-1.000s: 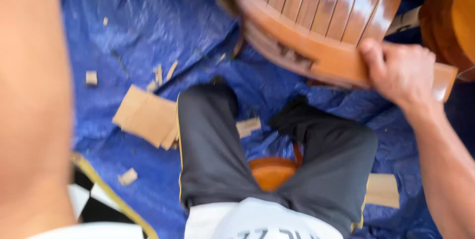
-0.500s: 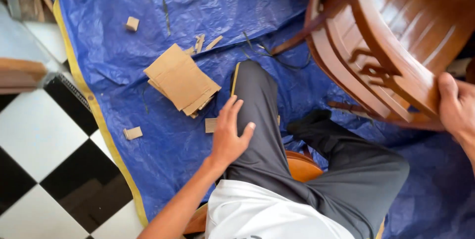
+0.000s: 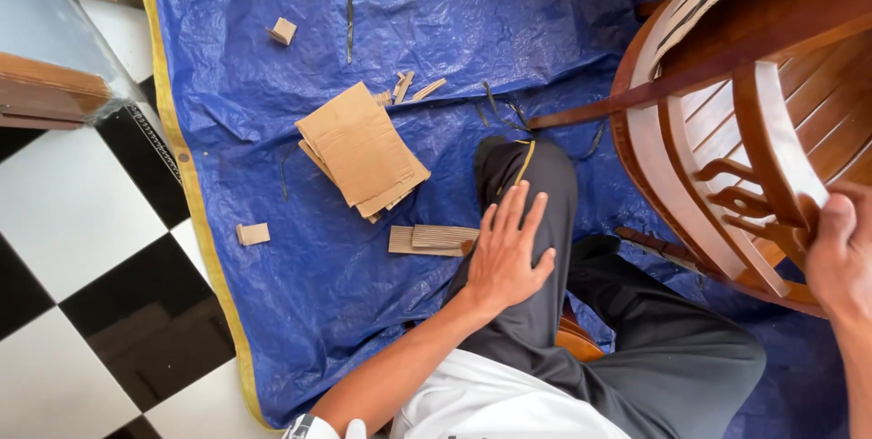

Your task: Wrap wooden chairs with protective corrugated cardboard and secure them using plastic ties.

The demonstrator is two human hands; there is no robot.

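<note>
Hands: left hand (image 3: 506, 253) flat, grip apart; right hand (image 3: 837, 257) grip clamped on one chair (image 3: 727, 121).

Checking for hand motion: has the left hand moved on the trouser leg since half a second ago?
No. The left hand rests flat on the dark trouser leg, as before.

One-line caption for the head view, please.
Seated on a blue tarp, left hand flat on the thigh, right hand gripping a wooden chair.

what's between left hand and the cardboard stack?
Head view: two small corrugated cardboard strips lie on the blue tarp between the left hand and the cardboard stack.
</note>
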